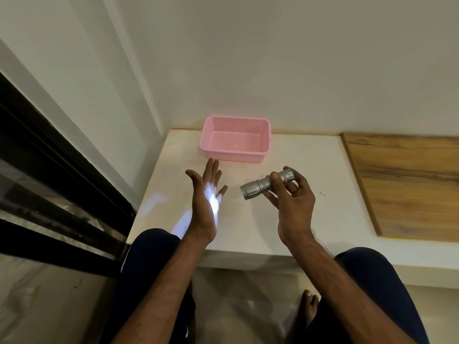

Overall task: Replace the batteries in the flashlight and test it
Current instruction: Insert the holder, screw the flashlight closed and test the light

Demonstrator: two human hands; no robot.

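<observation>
The right hand (290, 194) grips a silver flashlight (263, 184), its beam lighting the flat left hand (207, 202). A pink basket (234, 158) sits on the white table (310, 170) behind.

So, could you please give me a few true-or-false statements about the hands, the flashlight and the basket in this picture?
1. The right hand grips the flashlight. True.
2. The left hand is curled into a fist. False: it is open, fingers straight, with a bright patch of light on the palm.
3. The pink basket holds batteries. False: no batteries show inside it.
4. The flashlight's wide head points toward the left hand. True.
</observation>
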